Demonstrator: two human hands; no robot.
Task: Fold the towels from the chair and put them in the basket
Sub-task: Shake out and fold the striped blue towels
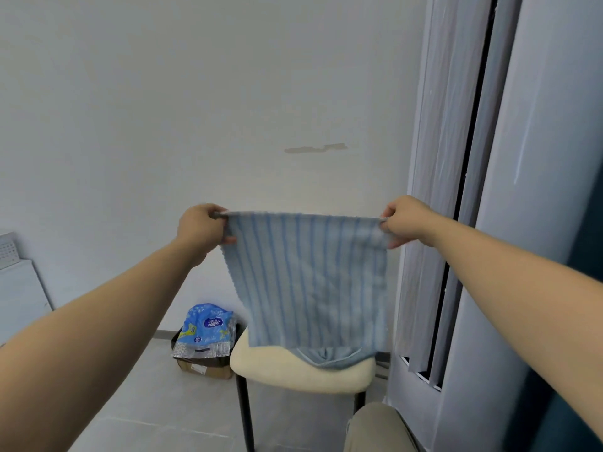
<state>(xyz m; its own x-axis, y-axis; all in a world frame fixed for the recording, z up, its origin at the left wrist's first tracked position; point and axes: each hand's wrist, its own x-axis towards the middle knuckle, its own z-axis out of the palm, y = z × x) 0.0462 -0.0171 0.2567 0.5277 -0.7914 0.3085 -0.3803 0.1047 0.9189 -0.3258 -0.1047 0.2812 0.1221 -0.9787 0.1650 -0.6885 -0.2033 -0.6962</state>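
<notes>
- Your left hand (200, 227) pinches the striped towel's (310, 282) top left corner.
- Your right hand (404, 220) pinches its top right corner.
- The towel hangs flat between your hands, stretched taut along the top, above the chair (261, 363).
- Another towel (329, 357) lies crumpled on the seat, behind the hanging one's bottom edge.

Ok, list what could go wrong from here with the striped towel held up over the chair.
1. The left hand and right hand pinch only the top corners of the striped towel; a slip might drop it.
2. Its lower edge hangs by the bunched towel on the chair and could drag that one off.
3. No basket is in view, so the fold may loosen while it is carried.
</notes>
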